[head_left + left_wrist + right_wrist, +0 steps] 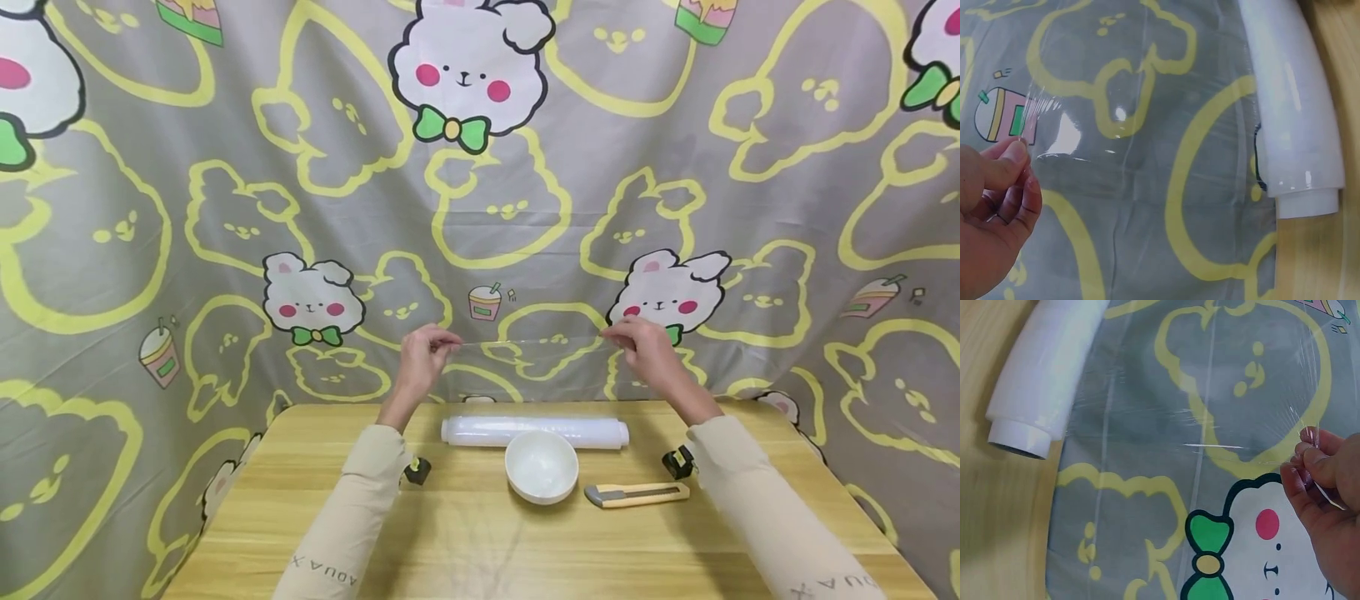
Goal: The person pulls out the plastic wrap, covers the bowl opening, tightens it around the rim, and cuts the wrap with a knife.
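A clear sheet of plastic wrap is stretched between both hands, above and behind the roll of plastic wrap. My left hand pinches one corner between thumb and fingers. At the other corner, my right hand pinches the film. Both wrist views show creases fanning out from the fingertips, and the sheet reaching back to the roll. A white bowl stands upright just in front of the roll, untouched by either hand.
On the wooden table, a yellow and grey utility knife lies right of the bowl. Behind the table hangs a grey curtain with rabbit prints. Black wrist cameras sit under the sleeves.
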Tool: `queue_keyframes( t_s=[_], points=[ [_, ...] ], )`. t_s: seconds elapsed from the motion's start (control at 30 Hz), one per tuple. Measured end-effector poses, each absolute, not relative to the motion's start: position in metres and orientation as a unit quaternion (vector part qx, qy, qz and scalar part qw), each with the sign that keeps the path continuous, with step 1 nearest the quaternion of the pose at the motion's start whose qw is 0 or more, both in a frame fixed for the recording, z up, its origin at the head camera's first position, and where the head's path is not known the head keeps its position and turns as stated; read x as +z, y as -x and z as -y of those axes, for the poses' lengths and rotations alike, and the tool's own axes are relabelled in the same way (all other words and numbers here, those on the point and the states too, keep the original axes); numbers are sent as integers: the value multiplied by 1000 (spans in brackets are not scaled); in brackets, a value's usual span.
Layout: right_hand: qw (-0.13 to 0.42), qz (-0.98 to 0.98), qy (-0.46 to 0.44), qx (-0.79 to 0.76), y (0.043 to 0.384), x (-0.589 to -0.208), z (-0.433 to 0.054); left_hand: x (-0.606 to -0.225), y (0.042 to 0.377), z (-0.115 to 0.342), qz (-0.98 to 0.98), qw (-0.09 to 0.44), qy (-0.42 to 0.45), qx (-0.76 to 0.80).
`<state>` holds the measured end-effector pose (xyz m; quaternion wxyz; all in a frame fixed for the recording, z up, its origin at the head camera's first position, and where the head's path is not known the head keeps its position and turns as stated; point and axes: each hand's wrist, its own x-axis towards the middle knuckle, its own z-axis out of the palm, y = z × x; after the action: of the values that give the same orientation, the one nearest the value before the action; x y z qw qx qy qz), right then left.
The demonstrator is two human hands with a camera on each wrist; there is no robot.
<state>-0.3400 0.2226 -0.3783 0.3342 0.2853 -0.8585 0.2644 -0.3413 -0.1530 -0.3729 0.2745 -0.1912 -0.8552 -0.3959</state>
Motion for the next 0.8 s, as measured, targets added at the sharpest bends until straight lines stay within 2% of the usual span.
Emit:
queue_keyframes(
  t_s=[0.2,0.8],
  points=[
    [324,863,-280,269,337,-372,-222,-368,340,153,853,283,189,-396],
    [345,853,-279,276,333,-358,-225,-354,335,149,836,313,203,-402]
  ],
)
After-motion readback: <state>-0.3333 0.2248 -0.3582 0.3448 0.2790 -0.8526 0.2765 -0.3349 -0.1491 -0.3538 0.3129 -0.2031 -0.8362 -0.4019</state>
